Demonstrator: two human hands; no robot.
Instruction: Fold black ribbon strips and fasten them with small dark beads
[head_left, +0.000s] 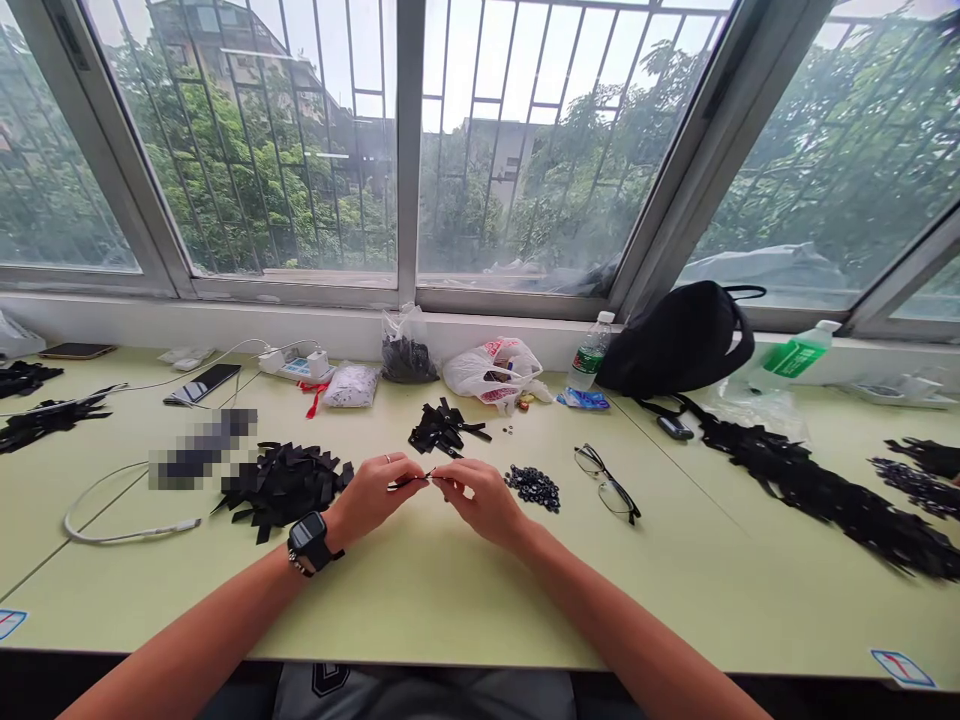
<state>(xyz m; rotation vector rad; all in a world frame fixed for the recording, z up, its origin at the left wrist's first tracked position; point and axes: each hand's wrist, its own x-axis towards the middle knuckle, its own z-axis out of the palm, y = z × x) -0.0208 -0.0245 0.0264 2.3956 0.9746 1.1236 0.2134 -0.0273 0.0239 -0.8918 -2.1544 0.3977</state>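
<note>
Tape, thin and black, is held up in the air above the table, and a small shiny bit is seen at one end of it. Both hands are almost closed: the tape is pinched between the left hand and the right hand, and the two hands are close together, nearly touching. The tape is judged to be very light and soft, so it may flop or slip, and it seems best taken near its ends with a small, gentle pinch. A heap of black strips is lying by the left hand, and a pile of tiny dark rings is lying by the right hand. Those rings are thought to be hard and easy to drop. Glasses are left open on the table, just past the rings.
</note>
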